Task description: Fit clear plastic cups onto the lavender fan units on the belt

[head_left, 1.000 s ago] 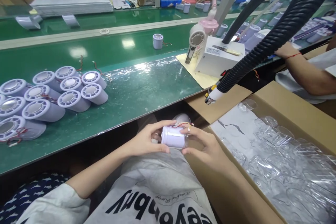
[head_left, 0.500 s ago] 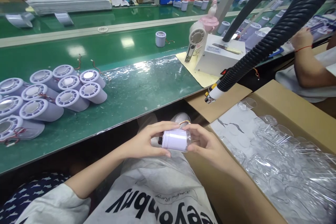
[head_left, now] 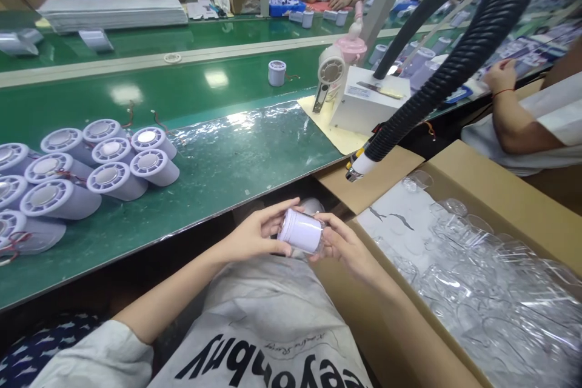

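Gripping one white cylinder point(head_left: 301, 231) between them, left hand point(head_left: 257, 235) and right hand point(head_left: 346, 244) curl around its ends.

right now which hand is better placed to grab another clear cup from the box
Right. The right hand sits beside the cardboard box of clear cups; the left hand is on the far side of the white cylinder that both hold.

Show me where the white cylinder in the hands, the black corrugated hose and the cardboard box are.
white cylinder point(head_left: 301, 235), head view, its side wall.
black corrugated hose point(head_left: 448, 63), head view, middle of its ribbed length.
cardboard box point(head_left: 491, 185), head view, far flap.
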`<state>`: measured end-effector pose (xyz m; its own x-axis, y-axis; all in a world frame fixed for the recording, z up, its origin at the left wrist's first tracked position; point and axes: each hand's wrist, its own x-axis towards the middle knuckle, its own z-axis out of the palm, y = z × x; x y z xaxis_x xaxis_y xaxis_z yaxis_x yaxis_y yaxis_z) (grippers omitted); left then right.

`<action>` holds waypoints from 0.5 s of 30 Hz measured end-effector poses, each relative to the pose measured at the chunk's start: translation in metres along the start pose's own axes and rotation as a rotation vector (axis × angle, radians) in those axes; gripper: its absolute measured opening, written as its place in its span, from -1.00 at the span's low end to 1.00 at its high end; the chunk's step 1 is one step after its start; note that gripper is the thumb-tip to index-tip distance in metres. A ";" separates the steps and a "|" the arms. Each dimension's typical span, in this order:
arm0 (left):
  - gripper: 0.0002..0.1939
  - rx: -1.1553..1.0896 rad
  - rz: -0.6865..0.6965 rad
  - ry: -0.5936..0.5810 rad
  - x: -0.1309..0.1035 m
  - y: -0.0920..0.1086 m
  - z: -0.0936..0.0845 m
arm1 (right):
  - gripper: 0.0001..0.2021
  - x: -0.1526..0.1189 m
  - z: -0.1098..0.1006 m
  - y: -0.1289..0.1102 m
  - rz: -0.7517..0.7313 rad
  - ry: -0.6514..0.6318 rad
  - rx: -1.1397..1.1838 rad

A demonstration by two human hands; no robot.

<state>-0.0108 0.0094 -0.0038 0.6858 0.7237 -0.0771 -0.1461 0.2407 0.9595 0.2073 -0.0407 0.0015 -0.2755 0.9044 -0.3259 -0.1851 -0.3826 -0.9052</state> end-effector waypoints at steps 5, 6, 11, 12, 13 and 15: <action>-0.21 -0.124 -0.049 0.083 0.069 -0.014 -0.002 | -0.48 0.026 -0.018 0.029 -0.118 0.207 0.357; -0.21 -0.111 -0.055 0.074 0.083 -0.015 -0.001 | -0.48 0.030 -0.022 0.033 -0.151 0.237 0.387; -0.24 -0.022 -0.068 -0.018 0.125 -0.007 0.006 | -0.44 0.042 -0.040 0.039 -0.266 0.328 0.467; -0.26 -0.005 -0.071 -0.027 0.128 -0.005 0.006 | -0.43 0.043 -0.041 0.039 -0.275 0.332 0.483; -0.28 0.010 -0.074 -0.034 0.130 -0.003 0.006 | -0.42 0.044 -0.042 0.039 -0.281 0.332 0.498; -0.30 0.037 -0.078 -0.048 0.131 -0.001 0.006 | -0.42 0.045 -0.043 0.040 -0.288 0.325 0.523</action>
<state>0.0839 0.1002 -0.0133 0.7280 0.6712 -0.1401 -0.0651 0.2711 0.9604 0.2282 -0.0069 -0.0610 0.1355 0.9634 -0.2314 -0.6634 -0.0853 -0.7434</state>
